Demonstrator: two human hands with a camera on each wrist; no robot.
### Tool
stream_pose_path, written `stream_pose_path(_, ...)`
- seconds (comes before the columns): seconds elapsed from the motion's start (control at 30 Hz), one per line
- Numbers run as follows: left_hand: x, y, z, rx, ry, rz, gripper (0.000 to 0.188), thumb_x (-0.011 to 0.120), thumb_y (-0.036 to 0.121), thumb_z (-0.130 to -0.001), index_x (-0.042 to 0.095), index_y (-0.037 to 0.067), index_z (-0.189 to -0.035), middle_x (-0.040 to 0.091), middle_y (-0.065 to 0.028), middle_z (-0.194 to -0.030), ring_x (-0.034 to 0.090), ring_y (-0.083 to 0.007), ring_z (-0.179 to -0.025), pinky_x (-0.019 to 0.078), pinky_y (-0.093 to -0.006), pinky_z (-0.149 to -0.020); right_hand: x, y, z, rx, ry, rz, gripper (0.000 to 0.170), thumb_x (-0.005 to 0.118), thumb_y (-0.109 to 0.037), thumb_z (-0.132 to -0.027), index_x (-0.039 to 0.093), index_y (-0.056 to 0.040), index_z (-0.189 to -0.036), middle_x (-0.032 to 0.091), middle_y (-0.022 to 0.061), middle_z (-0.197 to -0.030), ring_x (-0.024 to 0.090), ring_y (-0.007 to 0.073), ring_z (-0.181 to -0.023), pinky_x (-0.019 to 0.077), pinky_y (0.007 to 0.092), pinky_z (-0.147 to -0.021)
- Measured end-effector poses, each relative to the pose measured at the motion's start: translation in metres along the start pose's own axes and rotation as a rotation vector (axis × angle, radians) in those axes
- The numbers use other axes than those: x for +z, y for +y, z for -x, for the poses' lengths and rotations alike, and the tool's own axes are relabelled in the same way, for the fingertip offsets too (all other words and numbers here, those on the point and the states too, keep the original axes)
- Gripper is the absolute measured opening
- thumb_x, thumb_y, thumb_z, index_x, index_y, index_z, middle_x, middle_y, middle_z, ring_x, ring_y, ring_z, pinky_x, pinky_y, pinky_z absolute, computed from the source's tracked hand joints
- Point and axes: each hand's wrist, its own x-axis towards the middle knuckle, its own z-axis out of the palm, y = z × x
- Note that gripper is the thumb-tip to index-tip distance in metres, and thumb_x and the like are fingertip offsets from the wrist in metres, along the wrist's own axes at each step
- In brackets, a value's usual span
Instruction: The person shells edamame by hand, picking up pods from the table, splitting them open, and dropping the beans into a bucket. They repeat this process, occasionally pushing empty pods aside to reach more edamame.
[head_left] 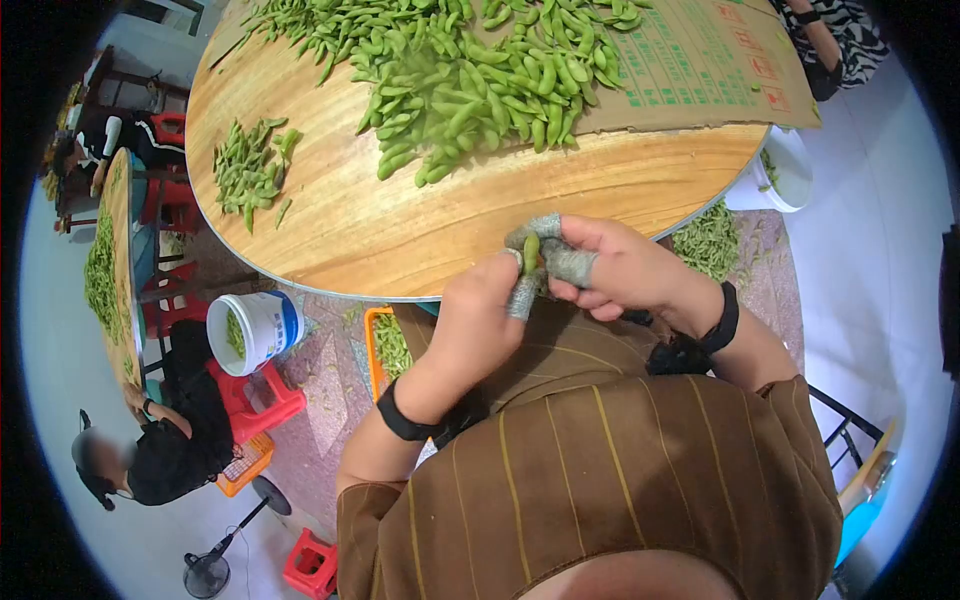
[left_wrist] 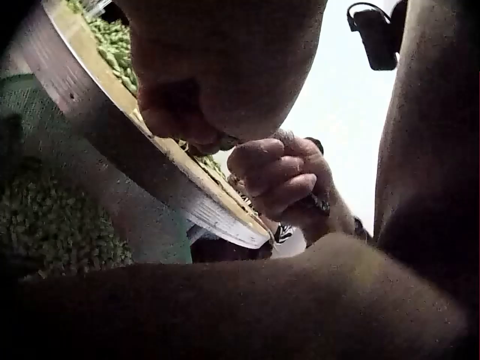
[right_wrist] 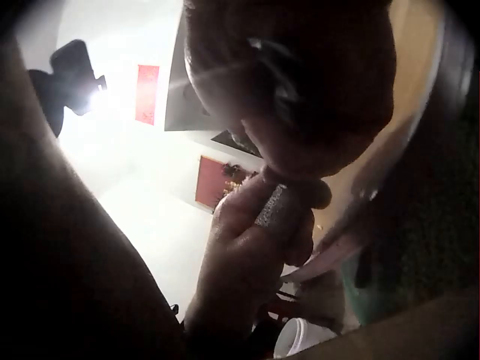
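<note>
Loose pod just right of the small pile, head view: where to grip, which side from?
Pinch the loose pod across its middle, probably best from above and the right in the head view, the side nearer the left hand. It's slim and lies alone on the table, so fingers should fit its long sides; the small pile crowds its left.

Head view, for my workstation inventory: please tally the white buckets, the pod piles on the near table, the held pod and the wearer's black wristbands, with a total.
White buckets: 2 (left bucket, right bucket)
Pod piles: 2 (large pile, small pile)
Held pod: 1
Black wristbands: 2 (left wristband, right wristband)
Total: 7
</note>
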Motion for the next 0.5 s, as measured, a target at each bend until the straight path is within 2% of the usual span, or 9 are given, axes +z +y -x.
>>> stream_pose_path(0.03, -0.004, 0.000, 0.001, -0.144, -0.135, 0.329, 0.015, 0.056, 0.011, -0.093, 0.058, 0.001, -0.104, 0.060, -0.0009, -0.073, 0.057, -0.0105, -0.060, 0.0463, -0.0262, -0.054, -0.004, 0.000, 0.002, 0.110, -0.062, -0.236, 0.034, 0.042, -0.009, -0.096, 0.049, -0.0118, -0.129, 0.052, -0.0006, -0.072, 0.037, 0.0000, -0.047, 0.0297, 0.0142, -0.039)
stream_pose_path(0.07, -0.010, -0.001, 0.002, -0.146, -0.138, 0.330, 0.015, 0.056, 0.011, -0.093, 0.058, 0.001, -0.104, 0.060, -0.0009, -0.073, 0.057, -0.0105, -0.060, 0.0463, -0.0262, -0.054, -0.009, 0.005, 0.003, 0.109, -0.137, -0.331, 0.030, 0.042, -0.009, -0.097, 0.050, -0.0116, -0.126, 0.052, 0.0006, -0.072, 0.035, -0.0006, -0.046, 0.0263, 0.0136, -0.038)
stream_pose_path(0.13, -0.023, -0.003, 0.002, -0.464, -0.409, 1.355, 0.012, 0.058, 0.006, -0.090, 0.060, 0.000, -0.100, 0.062, -0.0058, -0.075, 0.060, -0.0155, -0.065, 0.0481, -0.0263, -0.057, -0.005, 0.000, 0.009, 0.110, -0.145, -0.338, 0.030, 0.041, -0.009, -0.097, 0.050, -0.0114, -0.126, 0.052, 0.0003, -0.073, 0.035, -0.0002, -0.046, 0.0262, 0.0138, -0.038)
stream_pose_path(0.17, -0.023, 0.001, 0.000, -0.468, -0.414, 1.354, 0.012, 0.058, 0.006, -0.090, 0.060, 0.000, -0.100, 0.062, -0.0058, -0.075, 0.060, -0.0155, -0.065, 0.0481, -0.0263, -0.057, -0.003, -0.003, 0.011, 0.110, -0.153, -0.341, 0.030, 0.041, -0.009, -0.097, 0.050, -0.0113, -0.126, 0.052, 0.0000, -0.073, 0.035, 0.0001, -0.045, 0.0260, 0.0139, -0.037)
stream_pose_path(0.23, -0.017, 0.010, -0.007, -0.544, -0.225, 1.016, 0.016, 0.056, 0.010, -0.093, 0.061, 0.000, -0.105, 0.062, 0.0007, -0.077, 0.058, -0.0084, -0.066, 0.0469, -0.0227, -0.055, 0.000, -0.003, 0.008, 0.089, -0.085, -0.285, 0.030, 0.042, -0.008, -0.096, 0.050, -0.0113, -0.125, 0.052, -0.0004, -0.074, 0.036, 0.0004, -0.047, 0.0281, 0.0145, -0.039)
stream_pose_path(0.3, -0.007, 0.017, -0.007, -0.486, -0.024, 0.813, 0.013, 0.061, 0.008, -0.088, 0.060, 0.000, -0.098, 0.062, -0.0042, -0.074, 0.060, -0.0153, -0.061, 0.0476, -0.0276, -0.054, 0.003, 0.001, 0.002, 0.032, -0.005, -0.077, 0.031, 0.041, -0.007, -0.091, 0.052, -0.0114, -0.120, 0.053, -0.0005, -0.076, 0.040, 0.0013, -0.050, 0.0336, 0.0160, -0.041)
stream_pose_path(0.37, -0.006, 0.014, -0.006, 0.051, 0.230, -0.291, 0.010, 0.065, 0.007, -0.084, 0.060, 0.002, -0.091, 0.057, -0.0126, -0.069, 0.058, -0.0285, -0.059, 0.0461, -0.0349, -0.054, 0.005, 0.005, -0.003, -0.007, -0.004, -0.057, 0.033, 0.041, -0.004, -0.089, 0.051, -0.0106, -0.119, 0.053, 0.0000, -0.076, 0.041, 0.0025, -0.050, 0.0352, 0.0170, -0.041)
stream_pose_path(0.43, -0.002, 0.013, -0.005, 0.102, 0.297, -0.364, 0.011, 0.067, 0.007, -0.079, 0.058, 0.002, -0.085, 0.054, -0.0182, -0.070, 0.055, -0.0366, -0.061, 0.0452, -0.0384, -0.055, 0.007, 0.007, -0.005, -0.093, 0.010, -0.003, 0.037, 0.039, 0.000, -0.083, 0.051, -0.0090, -0.117, 0.054, 0.0009, -0.075, 0.044, 0.0049, -0.050, 0.0383, 0.0192, -0.041)
stream_pose_path(0.5, -0.004, 0.010, -0.006, 0.162, 0.293, -0.295, 0.007, 0.062, 0.008, -0.086, 0.059, 0.002, -0.088, 0.057, -0.0125, -0.068, 0.056, -0.0269, -0.058, 0.0447, -0.0342, -0.052, 0.007, 0.007, -0.005, -0.094, 0.016, -0.013, 0.035, 0.040, 0.000, -0.083, 0.051, -0.0087, -0.116, 0.054, 0.0012, -0.075, 0.044, 0.0050, -0.050, 0.0383, 0.0192, -0.041)
